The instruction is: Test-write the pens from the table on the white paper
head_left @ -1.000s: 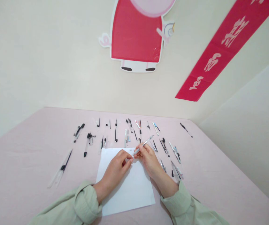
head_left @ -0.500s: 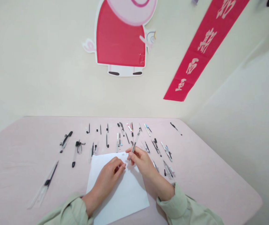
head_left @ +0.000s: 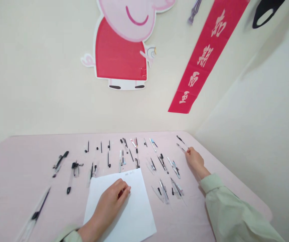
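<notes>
My left hand [head_left: 111,203] rests on a sheet of white paper [head_left: 134,215], its fingers curled closed; whatever they may hold is hidden. Faint small marks of writing show near the sheet's top edge. Far to the right, my right hand [head_left: 195,163] pinches a slim pen [head_left: 180,147] whose dark tip points up and left, low over the table. Just beyond it lies another pen with a black end [head_left: 179,138], close to my fingertips.
Pens taken apart, with black refills [head_left: 108,159], caps and clear barrels, lie in small groups across the pink tabletop [head_left: 184,218]. A larger clear barrel with a dark refill [head_left: 42,203] is at left. Behind stands a wall with a red banner [head_left: 197,67] and a pig cutout [head_left: 120,57].
My right hand has moved from above the paper to the far right with the pen, lowering it beside another pen. My left hand stays on the paper. The view has shifted slightly right.
</notes>
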A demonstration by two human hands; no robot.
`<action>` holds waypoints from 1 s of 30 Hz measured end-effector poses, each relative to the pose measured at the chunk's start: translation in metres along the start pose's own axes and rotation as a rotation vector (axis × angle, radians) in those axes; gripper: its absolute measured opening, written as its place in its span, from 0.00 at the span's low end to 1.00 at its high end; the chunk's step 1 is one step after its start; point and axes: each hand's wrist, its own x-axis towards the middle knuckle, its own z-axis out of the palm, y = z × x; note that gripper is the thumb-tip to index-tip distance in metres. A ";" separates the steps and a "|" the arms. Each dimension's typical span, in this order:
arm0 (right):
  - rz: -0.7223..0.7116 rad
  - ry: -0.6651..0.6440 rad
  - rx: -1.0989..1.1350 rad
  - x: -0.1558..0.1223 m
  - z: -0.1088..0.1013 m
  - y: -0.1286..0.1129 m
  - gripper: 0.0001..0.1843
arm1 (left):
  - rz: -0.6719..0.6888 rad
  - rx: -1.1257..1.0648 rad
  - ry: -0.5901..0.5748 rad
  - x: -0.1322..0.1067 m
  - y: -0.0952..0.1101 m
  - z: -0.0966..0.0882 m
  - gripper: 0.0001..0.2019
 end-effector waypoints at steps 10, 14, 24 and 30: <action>0.004 0.073 -0.216 0.039 0.038 -0.011 0.11 | -0.012 0.001 -0.020 0.002 -0.004 0.002 0.15; 0.013 0.084 -0.236 0.052 0.041 -0.016 0.13 | -0.028 0.000 -0.027 0.002 -0.005 0.003 0.15; 0.046 0.102 -0.204 0.062 0.043 -0.017 0.15 | -0.050 -0.018 -0.041 0.002 -0.006 0.004 0.15; -0.041 0.103 -0.118 0.060 0.033 -0.038 0.15 | -0.047 -0.025 -0.035 0.003 -0.006 0.005 0.15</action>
